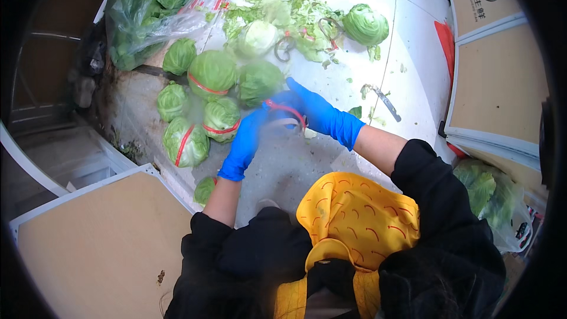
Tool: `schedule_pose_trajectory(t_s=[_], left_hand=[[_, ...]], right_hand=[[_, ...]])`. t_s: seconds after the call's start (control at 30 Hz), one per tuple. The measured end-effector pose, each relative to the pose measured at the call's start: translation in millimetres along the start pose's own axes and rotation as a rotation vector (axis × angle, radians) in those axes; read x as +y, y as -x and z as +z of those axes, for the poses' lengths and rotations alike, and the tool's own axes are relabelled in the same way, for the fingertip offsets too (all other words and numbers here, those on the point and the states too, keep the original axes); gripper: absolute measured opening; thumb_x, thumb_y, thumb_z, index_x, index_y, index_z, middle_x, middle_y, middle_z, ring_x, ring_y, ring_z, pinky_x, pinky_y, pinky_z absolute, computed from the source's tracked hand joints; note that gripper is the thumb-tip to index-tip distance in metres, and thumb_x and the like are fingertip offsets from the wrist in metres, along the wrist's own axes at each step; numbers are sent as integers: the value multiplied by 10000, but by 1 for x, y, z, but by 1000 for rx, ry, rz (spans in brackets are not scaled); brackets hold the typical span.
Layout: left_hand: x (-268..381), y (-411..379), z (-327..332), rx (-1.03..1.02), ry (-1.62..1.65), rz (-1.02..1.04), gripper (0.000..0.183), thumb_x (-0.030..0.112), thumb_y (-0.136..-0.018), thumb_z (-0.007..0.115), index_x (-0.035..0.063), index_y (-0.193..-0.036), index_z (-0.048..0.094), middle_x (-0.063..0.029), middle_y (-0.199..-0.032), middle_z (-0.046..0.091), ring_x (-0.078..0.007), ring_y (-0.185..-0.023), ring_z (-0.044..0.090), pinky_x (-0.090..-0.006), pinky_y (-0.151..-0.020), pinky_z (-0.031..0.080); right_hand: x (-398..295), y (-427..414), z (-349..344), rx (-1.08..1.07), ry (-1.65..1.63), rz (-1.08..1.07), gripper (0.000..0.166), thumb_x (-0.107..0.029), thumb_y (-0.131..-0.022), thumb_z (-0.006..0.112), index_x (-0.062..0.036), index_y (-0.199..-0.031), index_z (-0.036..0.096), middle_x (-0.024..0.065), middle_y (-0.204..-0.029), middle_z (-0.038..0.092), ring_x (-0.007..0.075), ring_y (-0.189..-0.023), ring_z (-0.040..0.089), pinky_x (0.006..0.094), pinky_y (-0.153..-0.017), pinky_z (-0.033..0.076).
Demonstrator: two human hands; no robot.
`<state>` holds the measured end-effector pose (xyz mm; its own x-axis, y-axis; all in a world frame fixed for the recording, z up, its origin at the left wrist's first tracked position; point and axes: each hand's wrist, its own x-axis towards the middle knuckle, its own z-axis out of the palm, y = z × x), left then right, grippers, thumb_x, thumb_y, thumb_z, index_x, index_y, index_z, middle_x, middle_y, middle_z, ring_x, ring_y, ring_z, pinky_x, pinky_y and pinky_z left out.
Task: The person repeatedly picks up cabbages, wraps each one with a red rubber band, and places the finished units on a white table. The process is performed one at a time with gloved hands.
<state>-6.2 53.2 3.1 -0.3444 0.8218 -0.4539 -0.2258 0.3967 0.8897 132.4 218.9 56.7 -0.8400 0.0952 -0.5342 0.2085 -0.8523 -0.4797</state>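
My left hand and my right hand, both in blue gloves, meet over the floor in front of me. A curved strip of red tape with a pale inner side runs between them, gripped at the fingers. Haze blurs the fingertips, so their exact hold is hard to see. Just beyond the fingers sits a green cabbage. Left of it is a larger cabbage with a red band. Nearer my left hand lie two more banded cabbages, one close to the glove and another further left.
Loose leaves cover the floor ahead, with a trimmed cabbage and another cabbage. A knife lies at right. A plastic bag of cabbages stands far left. Panelled cabinets line the right; a tan panel is near left.
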Motion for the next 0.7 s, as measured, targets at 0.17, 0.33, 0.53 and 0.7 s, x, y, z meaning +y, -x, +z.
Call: schedule_pose_trajectory(t_s=[0.17,0.33,0.53,0.7], left_hand=[[12,7,10,11,286,60,256,271,-995,423,69,-947,572,-77,-973,625,-149,-892,600,-302,-813,483],[5,6,10,-292,1099,-135,281,264,-1016,395,60,-1066,583,-93,-1091,620,-180,-986,602,-330,-866,496],[-18,3,15,-140,648,-37,348,310,-1014,407,39,-1185,544,-106,-1106,618,-219,-1013,608,-373,-882,508],[-10,7,24,-228,791,91,402,338,-1024,367,47,-1266,502,-119,-1136,612,-209,-1038,590,-358,-887,501]], right_hand=[[-8,15,3,-98,305,-53,524,-428,-985,413,-48,-1332,510,62,-1184,623,94,-942,579,257,-806,486],[3,3,-8,-168,596,-198,453,-389,-945,490,-133,-1315,547,35,-1131,640,122,-867,620,245,-681,514],[13,4,-10,20,1430,-595,430,-413,-963,446,-130,-1270,548,136,-1081,646,215,-725,671,334,-688,531],[8,11,3,120,1364,-463,440,-401,-965,476,-87,-1267,533,111,-1142,618,176,-864,640,350,-744,523]])
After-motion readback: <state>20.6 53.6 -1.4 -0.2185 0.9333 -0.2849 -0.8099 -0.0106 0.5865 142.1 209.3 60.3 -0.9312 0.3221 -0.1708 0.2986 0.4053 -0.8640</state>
